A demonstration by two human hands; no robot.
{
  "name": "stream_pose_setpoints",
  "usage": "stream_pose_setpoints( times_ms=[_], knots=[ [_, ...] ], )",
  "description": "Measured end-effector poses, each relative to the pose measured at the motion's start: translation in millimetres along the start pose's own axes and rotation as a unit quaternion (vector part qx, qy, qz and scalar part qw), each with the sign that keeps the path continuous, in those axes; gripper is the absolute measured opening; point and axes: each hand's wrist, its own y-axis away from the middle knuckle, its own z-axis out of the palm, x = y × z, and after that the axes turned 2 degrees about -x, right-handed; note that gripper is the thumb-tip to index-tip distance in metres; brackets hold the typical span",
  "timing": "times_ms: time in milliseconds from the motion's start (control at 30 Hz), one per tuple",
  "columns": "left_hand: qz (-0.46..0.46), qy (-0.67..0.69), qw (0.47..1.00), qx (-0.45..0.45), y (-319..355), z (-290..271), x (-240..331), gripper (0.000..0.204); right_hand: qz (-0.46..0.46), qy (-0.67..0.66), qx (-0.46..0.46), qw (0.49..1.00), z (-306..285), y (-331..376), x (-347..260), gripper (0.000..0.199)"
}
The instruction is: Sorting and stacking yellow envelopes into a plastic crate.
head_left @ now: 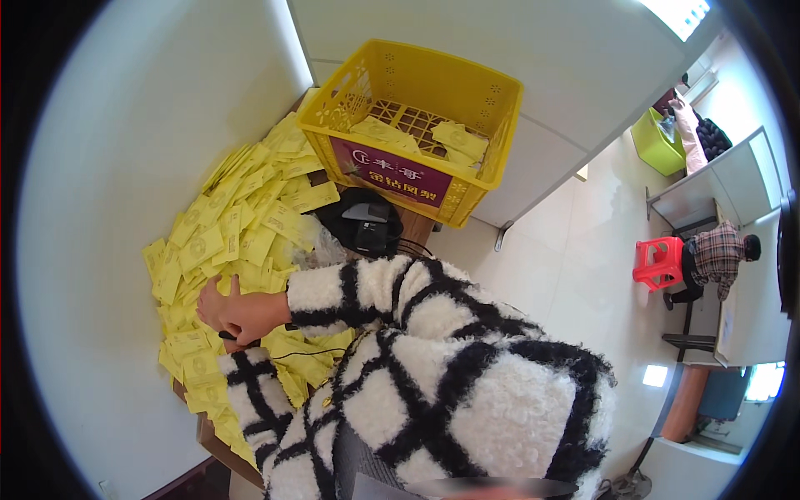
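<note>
The fuzzy white jacket with black checks [433, 392] is filling the bottom of the view, and both sleeves are reaching out from it over the table [218, 450] toward its left side. The two hands are meeting there, above the yellow packets [242, 225]. The right hand [242, 312] is lying on top, fingers curled around something small and dark; the left hand [227, 340] is tucked underneath it and mostly hidden, so I cannot tell whether it is gripping or just resting. A thin black cable [304, 354] is running from the hands across the packets toward the jacket.

The packets are lying in a loose heap that is covering the table from its near edge up to the far corner by the wall. The yellow crate [417, 125] is sitting at the far end of the table, with only a few packets [450, 140] lying on its slatted bottom. Judging by that, the work is looking barely begun: nearly all the packets are lying outside the crate. A black device [367, 223] is sitting between the heap and the crate.

Off to the right, another person [717, 258] is crouching by a red stool [658, 262] on the floor.
</note>
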Motion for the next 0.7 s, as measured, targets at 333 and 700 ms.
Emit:
stream_pose_setpoints(
  times_ms=[333,700],
  knots=[
    [0.138,-0.035,0.966,-0.214,3.3,34.1,42.2,0.037,0.204,0.440,0.254,0.837,46.7,-32.7,36.5,0.033],
    [0.036,0.185,0.956,-0.224,11.3,62.5,45.9,0.028,0.122,0.134,0.237,0.954,56.6,0.9,54.6,0.026]
  ],
)
